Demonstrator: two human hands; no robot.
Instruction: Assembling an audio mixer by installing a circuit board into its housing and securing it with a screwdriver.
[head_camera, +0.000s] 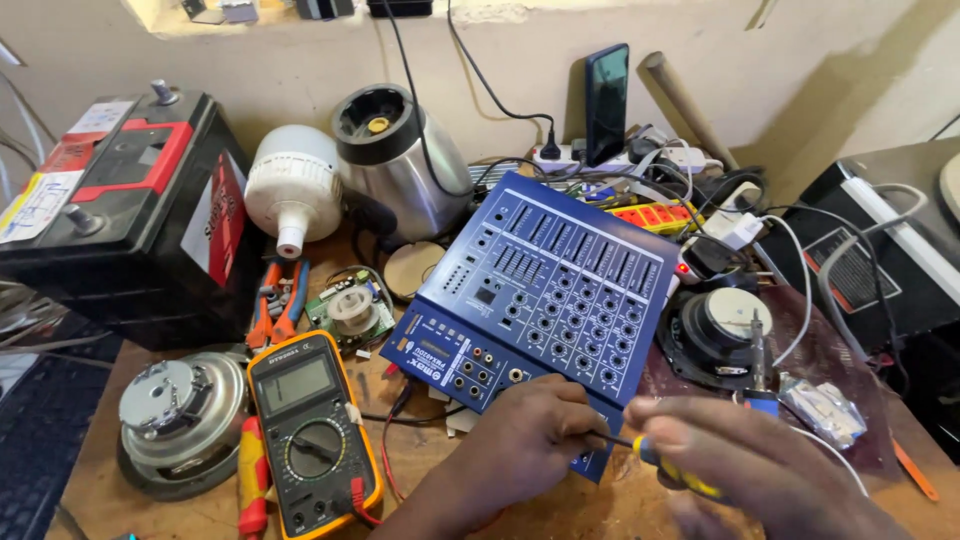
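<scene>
At nine o'clock, the car battery (120, 210) carries red-and-white labels (222, 215). At seven, the yellow multimeter's grey rectangular screen (294, 384). At twelve, a dark phone screen (607, 100) stands upright. At four, a crinkled clear packet (822, 408).

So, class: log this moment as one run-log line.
left hand: steadies blue mixer | right hand: holds yellow screwdriver | tip: near mixer's front edge | meter: beside

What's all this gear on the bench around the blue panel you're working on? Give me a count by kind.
Blue mixer panel, steadied by the left hand: 1
Screwdriver in the right hand: 1
Multimeter: 1
Car battery: 1
Pliers: 1
Loudspeaker drivers: 2
Phone: 1
Total: 8
</scene>
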